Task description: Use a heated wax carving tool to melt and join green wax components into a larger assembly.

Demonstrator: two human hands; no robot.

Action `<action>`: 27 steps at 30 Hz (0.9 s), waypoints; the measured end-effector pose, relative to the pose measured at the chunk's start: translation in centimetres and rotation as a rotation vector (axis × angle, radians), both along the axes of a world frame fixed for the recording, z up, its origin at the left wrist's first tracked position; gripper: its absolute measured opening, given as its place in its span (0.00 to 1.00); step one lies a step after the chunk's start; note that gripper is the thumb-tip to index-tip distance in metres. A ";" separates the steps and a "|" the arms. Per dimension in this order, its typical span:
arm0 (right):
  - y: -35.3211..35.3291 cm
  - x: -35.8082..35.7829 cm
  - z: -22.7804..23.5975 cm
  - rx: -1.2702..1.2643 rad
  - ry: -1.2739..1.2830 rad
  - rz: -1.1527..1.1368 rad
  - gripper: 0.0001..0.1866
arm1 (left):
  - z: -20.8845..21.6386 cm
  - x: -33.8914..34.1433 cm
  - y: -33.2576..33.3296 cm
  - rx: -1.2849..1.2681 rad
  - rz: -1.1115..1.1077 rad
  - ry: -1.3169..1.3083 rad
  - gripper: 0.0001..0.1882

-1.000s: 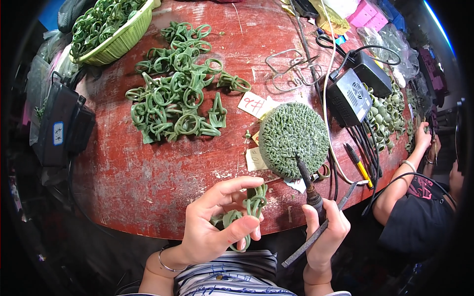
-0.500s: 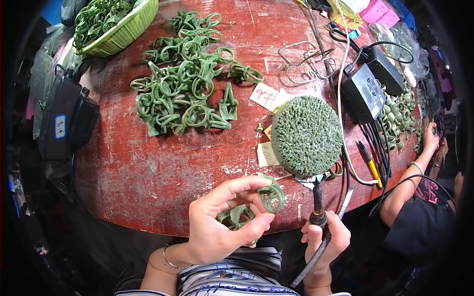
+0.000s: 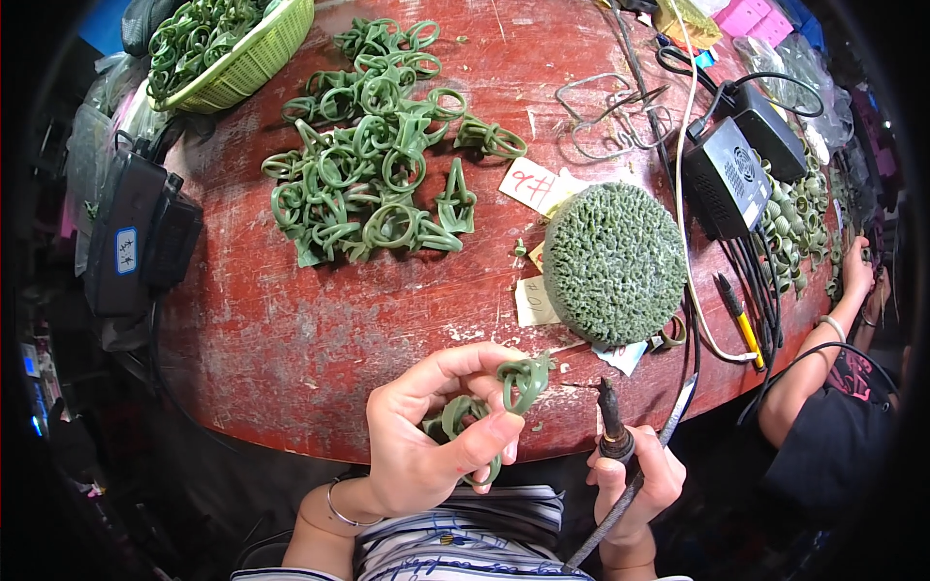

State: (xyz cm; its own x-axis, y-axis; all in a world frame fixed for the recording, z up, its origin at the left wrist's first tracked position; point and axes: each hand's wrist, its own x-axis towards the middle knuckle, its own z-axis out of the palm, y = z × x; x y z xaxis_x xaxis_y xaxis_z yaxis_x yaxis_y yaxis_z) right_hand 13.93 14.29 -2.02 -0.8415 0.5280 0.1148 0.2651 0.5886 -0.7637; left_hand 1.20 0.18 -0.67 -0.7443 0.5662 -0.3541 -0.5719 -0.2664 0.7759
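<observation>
Near the table's front edge, my left hand (image 3: 412, 441) pinches a green wax ring (image 3: 526, 387) between thumb and fingertips. More green rings (image 3: 463, 418) are tucked in its curled fingers, partly hidden. In my right hand (image 3: 644, 479) is a soldering iron (image 3: 613, 426) with a dark tip pointing up and a thin end reaching left. The tip is apart from the ring. A grey cord runs down past my right hand. Beyond the iron stands a round green block (image 3: 615, 263) with a rough, pitted top.
A heap of green rings (image 3: 387, 160) lies on the red table (image 3: 291, 358), below a green basket (image 3: 242, 73) of more. Paper tags (image 3: 531, 184), bent wire (image 3: 610, 121), black power boxes (image 3: 727, 179), cables and a yellow-black pen (image 3: 741, 324) lie around the block. Another person's arm (image 3: 819, 339) is at right.
The soldering iron has moved away from the block's lower edge, its tip now tilting left toward the ring. The pinched ring has turned and shifted slightly left.
</observation>
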 end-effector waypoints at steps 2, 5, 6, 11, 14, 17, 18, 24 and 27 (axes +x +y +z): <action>0.0 -0.1 0.1 -0.005 -0.004 0.003 0.23 | -0.1 0.0 0.0 0.039 0.009 0.009 0.18; 0.1 0.0 0.0 -0.009 -0.004 -0.002 0.22 | -0.2 0.0 0.1 0.066 0.010 -0.005 0.19; 0.0 0.1 -0.1 -0.011 -0.007 -0.002 0.22 | -0.2 -0.1 0.1 0.065 0.011 -0.008 0.19; -0.1 0.2 0.0 -0.034 -0.023 0.000 0.22 | -0.2 -0.1 -0.1 0.051 -0.003 -0.004 0.19; -0.7 -0.3 0.2 -0.023 -0.010 -0.052 0.21 | -0.2 -0.1 0.0 0.024 -0.007 -0.021 0.18; -0.7 -0.5 0.3 0.016 -0.021 -0.039 0.20 | 0.0 -0.1 0.0 0.010 -0.006 -0.045 0.18; -0.6 -0.4 0.2 0.014 -0.022 -0.038 0.20 | -0.1 -0.1 0.0 0.008 -0.005 -0.046 0.18; -0.4 -0.2 0.5 0.037 -0.062 -0.002 0.19 | 0.1 -0.1 0.1 -0.001 -0.020 -0.036 0.19; -0.5 -0.4 0.5 0.019 -0.046 -0.019 0.19 | -0.1 -0.1 0.0 0.013 -0.014 -0.028 0.19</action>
State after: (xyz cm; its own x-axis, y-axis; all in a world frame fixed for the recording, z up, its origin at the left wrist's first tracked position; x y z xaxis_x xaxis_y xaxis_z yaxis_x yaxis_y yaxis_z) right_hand 13.52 13.77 -1.49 -0.8360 0.5419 0.0862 0.3109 0.5972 -0.7394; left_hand 1.11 0.15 -0.74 -0.7266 0.5808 -0.3671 -0.5966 -0.2683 0.7564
